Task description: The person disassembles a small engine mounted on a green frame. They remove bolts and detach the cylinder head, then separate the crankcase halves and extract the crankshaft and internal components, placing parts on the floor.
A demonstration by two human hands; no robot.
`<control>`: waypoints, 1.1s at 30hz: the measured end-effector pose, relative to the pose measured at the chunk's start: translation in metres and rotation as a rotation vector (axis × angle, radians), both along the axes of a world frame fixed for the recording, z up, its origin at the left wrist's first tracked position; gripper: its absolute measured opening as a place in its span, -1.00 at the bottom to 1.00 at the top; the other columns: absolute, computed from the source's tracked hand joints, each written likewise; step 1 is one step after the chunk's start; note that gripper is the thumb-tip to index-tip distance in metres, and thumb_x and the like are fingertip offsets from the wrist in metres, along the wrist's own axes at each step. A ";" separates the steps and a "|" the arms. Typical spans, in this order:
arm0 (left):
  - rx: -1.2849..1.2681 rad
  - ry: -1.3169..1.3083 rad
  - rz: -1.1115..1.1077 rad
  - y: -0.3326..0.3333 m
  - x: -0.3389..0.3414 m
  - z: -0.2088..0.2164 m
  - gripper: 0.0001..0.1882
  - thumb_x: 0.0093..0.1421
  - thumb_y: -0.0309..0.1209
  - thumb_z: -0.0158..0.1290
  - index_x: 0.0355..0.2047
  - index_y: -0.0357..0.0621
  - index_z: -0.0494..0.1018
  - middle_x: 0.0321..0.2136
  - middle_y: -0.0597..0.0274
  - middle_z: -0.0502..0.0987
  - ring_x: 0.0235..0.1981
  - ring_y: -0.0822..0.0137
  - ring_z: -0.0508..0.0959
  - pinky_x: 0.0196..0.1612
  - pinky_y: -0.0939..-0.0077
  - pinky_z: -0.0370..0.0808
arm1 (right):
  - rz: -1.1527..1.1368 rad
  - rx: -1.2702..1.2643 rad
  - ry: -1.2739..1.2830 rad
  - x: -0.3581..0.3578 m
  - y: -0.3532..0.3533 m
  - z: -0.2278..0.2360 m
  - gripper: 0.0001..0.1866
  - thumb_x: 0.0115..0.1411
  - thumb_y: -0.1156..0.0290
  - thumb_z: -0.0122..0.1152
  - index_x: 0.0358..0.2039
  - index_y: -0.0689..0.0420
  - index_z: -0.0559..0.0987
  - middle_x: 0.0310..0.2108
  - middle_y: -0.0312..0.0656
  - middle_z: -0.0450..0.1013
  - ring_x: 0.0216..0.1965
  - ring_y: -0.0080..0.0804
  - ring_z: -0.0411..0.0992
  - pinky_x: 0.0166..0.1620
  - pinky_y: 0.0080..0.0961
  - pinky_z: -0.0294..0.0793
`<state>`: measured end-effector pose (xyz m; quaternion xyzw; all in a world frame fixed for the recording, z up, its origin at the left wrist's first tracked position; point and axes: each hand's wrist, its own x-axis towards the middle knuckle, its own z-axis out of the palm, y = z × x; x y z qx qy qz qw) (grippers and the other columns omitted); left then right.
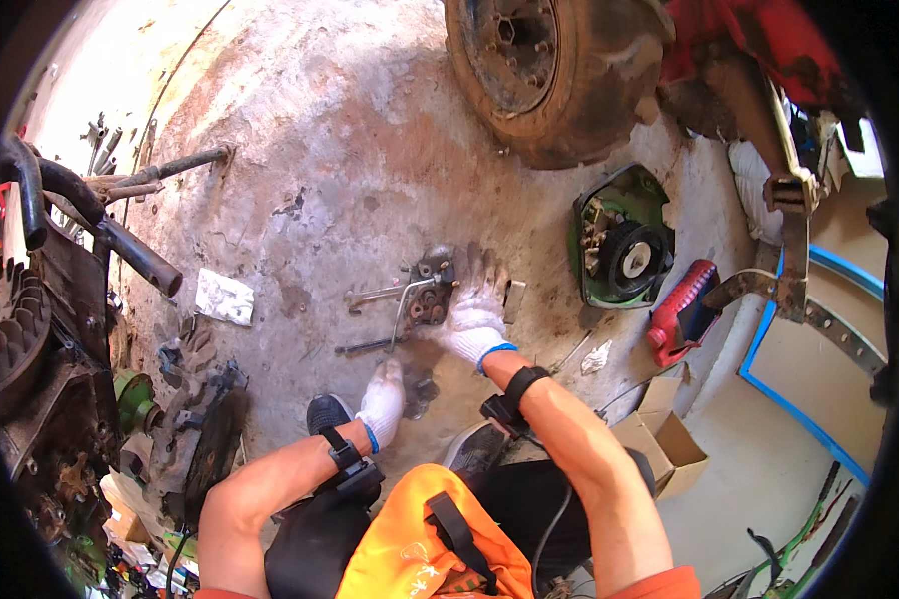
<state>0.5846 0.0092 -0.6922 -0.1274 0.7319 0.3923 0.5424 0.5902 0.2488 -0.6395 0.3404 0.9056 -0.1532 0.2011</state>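
Observation:
A small, greasy metal engine part (432, 299) lies on the concrete floor in front of me. My right hand (477, 304), in a white glove with dirty fingertips, rests against its right side with the fingers stretched out. An L-shaped metal wrench (404, 307) reaches across the part and runs down toward me. At its lower end is my left hand (383, 399), also gloved, its fingers closed around the tip. Two more tools lie left of the part: a metal wrench (372, 296) and a dark rod-like tool (364, 346).
A muddy wheel (559, 80) stands at the far right. Nearer are a green housing with a black pulley (624, 245), a red cover (681, 314) and a cardboard box (664, 434). Dark machinery (50, 329) lines the left. A white cloth (224, 297) lies on the floor.

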 end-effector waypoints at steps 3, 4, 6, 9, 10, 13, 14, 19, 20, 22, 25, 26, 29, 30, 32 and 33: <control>0.001 0.035 0.021 0.004 0.004 0.003 -0.40 0.69 0.09 -0.29 0.15 -0.17 0.51 -0.15 0.11 0.75 -0.34 0.25 0.76 -0.35 0.31 0.68 | -0.093 0.013 0.093 -0.003 -0.008 -0.009 0.55 -0.15 -0.49 0.56 0.66 0.12 0.06 0.67 0.10 -0.06 0.68 0.19 -0.18 0.64 0.31 -0.30; 0.013 -0.059 0.114 0.009 0.004 0.006 -0.40 0.69 0.10 -0.29 0.13 -0.17 0.51 -0.17 0.12 0.75 -0.37 0.26 0.74 -0.37 0.32 0.66 | -0.159 -0.012 0.147 -0.003 -0.011 -0.012 0.42 -0.10 -0.43 0.55 0.63 0.06 0.16 0.67 0.06 -0.02 0.68 0.17 -0.15 0.63 0.34 -0.29; 0.110 -0.193 0.280 0.020 0.006 0.018 -0.41 0.68 0.10 -0.29 0.04 -0.16 0.51 -0.26 0.12 0.75 -0.46 0.30 0.72 -0.45 0.37 0.60 | -0.220 0.055 0.239 -0.006 -0.015 -0.020 0.32 -0.06 -0.37 0.54 0.60 0.02 0.23 0.65 0.03 0.04 0.67 0.16 -0.11 0.62 0.36 -0.27; -0.218 -0.138 0.097 0.041 0.014 0.041 -0.40 0.67 0.06 -0.24 0.16 -0.24 0.51 -0.31 -0.05 0.70 -0.35 0.13 0.72 -0.30 0.14 0.62 | -0.285 0.055 0.353 -0.010 -0.017 -0.028 0.08 -0.02 -0.24 0.53 0.47 -0.04 0.42 0.56 -0.02 0.21 0.63 0.11 0.01 0.60 0.41 -0.20; -0.234 -0.088 0.090 0.047 0.016 0.048 -0.39 0.67 0.06 -0.22 0.19 -0.28 0.51 -0.33 -0.07 0.68 -0.32 0.09 0.71 -0.26 0.09 0.62 | -0.276 0.063 0.382 -0.010 -0.017 -0.030 0.05 -0.02 -0.23 0.54 0.45 -0.05 0.45 0.54 -0.03 0.24 0.62 0.09 0.04 0.59 0.41 -0.18; -0.289 -0.092 0.164 0.055 0.021 0.062 -0.30 0.66 0.17 -0.21 0.03 -0.30 0.58 -0.46 0.10 0.59 -0.47 0.23 0.58 -0.39 0.10 0.50 | -0.275 0.110 0.459 -0.011 -0.017 -0.032 -0.05 -0.06 -0.19 0.55 0.35 -0.09 0.54 0.46 -0.06 0.36 0.57 0.05 0.16 0.59 0.38 -0.15; -0.241 -0.094 0.235 0.057 0.021 0.064 -0.34 0.66 0.15 -0.20 -0.03 -0.25 0.58 -0.50 0.16 0.55 -0.52 0.27 0.53 -0.44 0.13 0.44 | -0.269 0.119 0.452 -0.011 -0.016 -0.032 -0.05 -0.06 -0.20 0.55 0.34 -0.11 0.54 0.46 -0.07 0.36 0.57 0.06 0.17 0.60 0.37 -0.15; -0.246 -0.147 0.333 0.052 0.026 0.067 -0.41 0.66 0.13 -0.16 -0.19 -0.10 0.59 -0.58 0.31 0.47 -0.62 0.35 0.43 -0.53 0.25 0.34 | -0.304 0.079 0.381 -0.010 -0.017 -0.034 -0.04 -0.09 -0.23 0.57 0.34 -0.16 0.54 0.49 -0.11 0.35 0.60 0.04 0.14 0.60 0.33 -0.14; -0.253 -0.174 0.330 0.049 0.029 0.064 -0.42 0.66 0.12 -0.16 -0.18 -0.12 0.59 -0.57 0.30 0.48 -0.61 0.35 0.44 -0.52 0.24 0.36 | -0.302 0.068 0.380 -0.010 -0.017 -0.035 -0.01 -0.10 -0.23 0.57 0.36 -0.13 0.53 0.50 -0.11 0.34 0.61 0.05 0.12 0.61 0.33 -0.14; -0.256 -0.185 0.317 0.039 0.034 0.055 -0.43 0.67 0.09 -0.16 -0.16 -0.14 0.59 -0.57 0.28 0.49 -0.59 0.35 0.47 -0.49 0.23 0.39 | -0.289 0.071 0.447 -0.008 -0.017 -0.036 0.00 -0.10 -0.23 0.57 0.37 -0.12 0.52 0.50 -0.12 0.34 0.61 0.07 0.12 0.60 0.33 -0.13; -0.052 0.278 0.024 0.021 0.036 0.027 -0.45 0.65 -0.04 -0.15 -0.14 -0.30 0.59 -0.47 -0.05 0.60 -0.47 0.03 0.59 -0.34 0.04 0.50 | -0.296 0.070 0.437 -0.005 -0.019 -0.037 0.00 -0.10 -0.21 0.58 0.36 -0.13 0.52 0.49 -0.11 0.34 0.60 0.10 0.13 0.59 0.33 -0.10; -0.031 0.372 -0.054 0.017 0.035 0.016 -0.47 0.64 -0.08 -0.14 -0.12 -0.35 0.59 -0.43 -0.15 0.63 -0.42 -0.08 0.62 -0.29 -0.01 0.52 | -0.290 0.085 0.418 -0.005 -0.020 -0.038 -0.01 -0.10 -0.21 0.58 0.36 -0.13 0.53 0.49 -0.11 0.35 0.59 0.11 0.14 0.59 0.33 -0.09; -0.174 0.310 -0.091 0.011 0.030 -0.004 -0.52 0.62 -0.16 -0.12 -0.04 -0.38 0.60 -0.31 -0.34 0.68 -0.28 -0.34 0.66 -0.18 -0.11 0.55 | -0.309 0.076 0.510 -0.003 -0.021 -0.039 -0.02 -0.11 -0.20 0.58 0.34 -0.13 0.54 0.46 -0.10 0.37 0.58 0.13 0.14 0.58 0.33 -0.07; -0.187 0.292 -0.050 0.011 0.030 -0.004 -0.53 0.62 -0.17 -0.12 -0.01 -0.39 0.60 -0.29 -0.36 0.68 -0.25 -0.38 0.66 -0.17 -0.13 0.56 | -0.302 0.085 0.538 -0.003 -0.021 -0.039 -0.03 -0.11 -0.20 0.57 0.34 -0.13 0.54 0.46 -0.10 0.37 0.58 0.12 0.14 0.58 0.33 -0.07; -0.276 0.200 -0.034 0.015 0.028 0.001 -0.53 0.63 -0.19 -0.13 0.06 -0.38 0.60 -0.26 -0.38 0.69 -0.22 -0.39 0.68 -0.16 -0.11 0.57 | -0.294 0.083 0.537 -0.003 -0.019 -0.040 -0.05 -0.11 -0.21 0.57 0.32 -0.14 0.56 0.44 -0.10 0.38 0.58 0.11 0.14 0.58 0.33 -0.06; -0.206 0.292 -0.032 0.017 0.027 0.007 -0.54 0.63 -0.20 -0.14 0.04 -0.38 0.60 -0.27 -0.37 0.69 -0.23 -0.39 0.67 -0.16 -0.10 0.57 | -0.297 0.073 0.536 -0.004 -0.019 -0.039 -0.06 -0.10 -0.21 0.57 0.31 -0.15 0.56 0.44 -0.10 0.38 0.58 0.10 0.14 0.58 0.33 -0.06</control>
